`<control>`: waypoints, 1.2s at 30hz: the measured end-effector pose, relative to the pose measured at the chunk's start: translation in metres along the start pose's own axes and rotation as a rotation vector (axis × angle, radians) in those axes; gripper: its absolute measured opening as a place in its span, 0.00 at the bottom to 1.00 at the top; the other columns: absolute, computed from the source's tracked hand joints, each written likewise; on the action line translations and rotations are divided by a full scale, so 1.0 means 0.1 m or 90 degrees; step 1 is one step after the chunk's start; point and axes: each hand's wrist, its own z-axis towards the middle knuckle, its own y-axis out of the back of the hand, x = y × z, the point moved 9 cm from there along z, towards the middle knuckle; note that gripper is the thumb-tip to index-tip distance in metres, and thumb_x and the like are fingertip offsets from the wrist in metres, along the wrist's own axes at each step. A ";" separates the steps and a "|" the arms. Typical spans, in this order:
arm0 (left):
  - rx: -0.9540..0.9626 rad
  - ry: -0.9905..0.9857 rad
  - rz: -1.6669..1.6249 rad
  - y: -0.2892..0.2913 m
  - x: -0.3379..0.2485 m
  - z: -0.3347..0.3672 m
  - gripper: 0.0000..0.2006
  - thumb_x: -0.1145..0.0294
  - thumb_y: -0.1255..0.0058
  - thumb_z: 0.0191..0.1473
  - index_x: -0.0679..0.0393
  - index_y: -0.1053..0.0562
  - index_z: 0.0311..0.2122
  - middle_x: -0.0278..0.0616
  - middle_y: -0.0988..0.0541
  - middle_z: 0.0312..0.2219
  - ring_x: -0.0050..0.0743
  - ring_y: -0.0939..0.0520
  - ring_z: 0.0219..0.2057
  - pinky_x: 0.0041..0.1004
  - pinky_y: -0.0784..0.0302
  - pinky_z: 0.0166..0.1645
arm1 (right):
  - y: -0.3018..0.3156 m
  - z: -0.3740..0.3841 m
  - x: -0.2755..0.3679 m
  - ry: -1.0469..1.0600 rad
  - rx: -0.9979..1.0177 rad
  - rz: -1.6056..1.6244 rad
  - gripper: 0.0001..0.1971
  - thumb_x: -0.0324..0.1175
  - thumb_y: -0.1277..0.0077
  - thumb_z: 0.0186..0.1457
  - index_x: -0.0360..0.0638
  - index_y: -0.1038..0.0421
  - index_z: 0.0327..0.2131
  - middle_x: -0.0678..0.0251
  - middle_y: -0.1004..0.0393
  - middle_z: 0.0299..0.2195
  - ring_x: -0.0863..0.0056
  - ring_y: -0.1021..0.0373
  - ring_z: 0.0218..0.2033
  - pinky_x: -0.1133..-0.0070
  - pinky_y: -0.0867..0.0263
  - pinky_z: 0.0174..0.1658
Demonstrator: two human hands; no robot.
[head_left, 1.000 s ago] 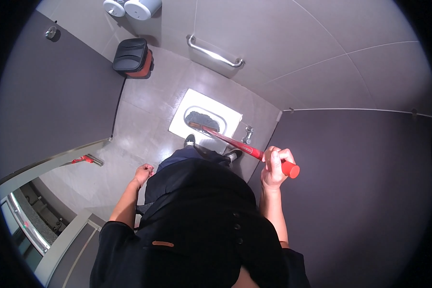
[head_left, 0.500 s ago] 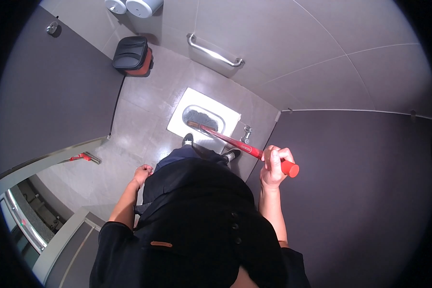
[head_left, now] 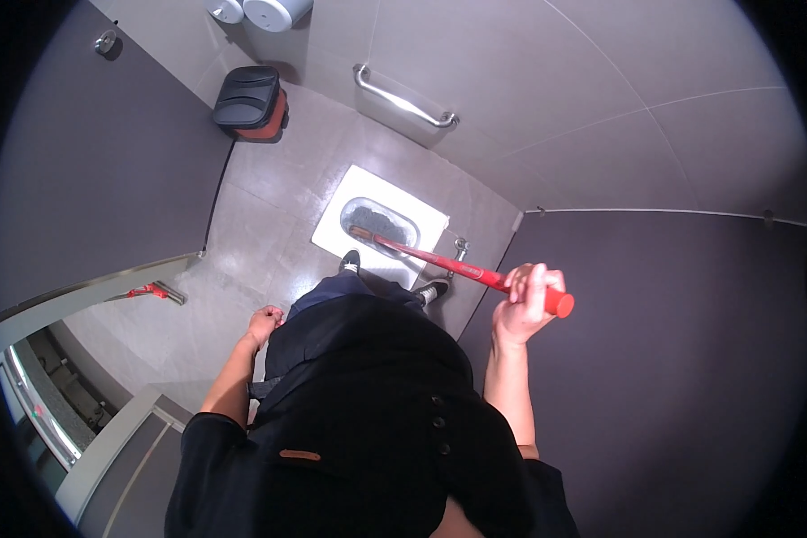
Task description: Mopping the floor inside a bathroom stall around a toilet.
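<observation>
My right hand (head_left: 531, 303) is wrapped round the upper end of a long red pole (head_left: 462, 267), just below its round cap. The pole slants down to the left, and its brown far end lies in the bowl of a white squat toilet (head_left: 339, 208). A dark grey patch (head_left: 377, 218) fills part of the bowl beside that end; I cannot tell whether it belongs to the pole. My left hand (head_left: 264, 325) hangs at my left hip with its fingers curled in, and nothing shows in it.
A metal flush pipe (head_left: 460, 247) stands right of the toilet. Ahead are a wall grab bar (head_left: 403, 100) and a black-lidded bin (head_left: 248, 97). Dark partitions (head_left: 655, 359) flank me. Near the doorway at left lies a red and grey floor tool (head_left: 157, 291).
My right hand has moved a little up and to the right with the pole's upper end. The pole's far end stays in the bowl. My left hand has hardly moved.
</observation>
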 end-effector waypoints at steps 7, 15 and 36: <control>0.003 0.021 -0.078 0.17 0.25 0.07 0.05 0.74 0.59 0.51 0.62 0.30 0.30 0.35 0.29 0.20 0.20 0.29 0.22 0.19 0.32 0.29 | 0.12 0.44 0.38 0.077 0.048 0.077 0.14 0.26 0.58 0.51 0.45 0.47 0.15 0.75 0.49 0.08 0.87 0.55 0.08 0.86 0.54 0.14; -0.021 0.004 0.018 0.23 0.15 -0.04 0.05 0.74 0.59 0.51 0.62 0.30 0.30 0.34 0.30 0.20 0.19 0.30 0.23 0.19 0.32 0.30 | 0.76 0.56 -0.10 0.031 -0.158 0.000 0.14 0.27 0.56 0.50 0.46 0.47 0.14 0.74 0.47 0.09 0.87 0.53 0.08 0.85 0.53 0.15; -0.011 -0.036 0.027 0.19 -0.12 -0.09 0.05 0.73 0.58 0.51 0.61 0.31 0.30 0.33 0.30 0.20 0.17 0.31 0.21 0.19 0.34 0.26 | 0.04 0.08 -0.11 -0.048 0.105 0.025 0.12 0.23 0.54 0.47 0.41 0.43 0.16 0.70 0.42 0.12 0.83 0.46 0.13 0.84 0.49 0.20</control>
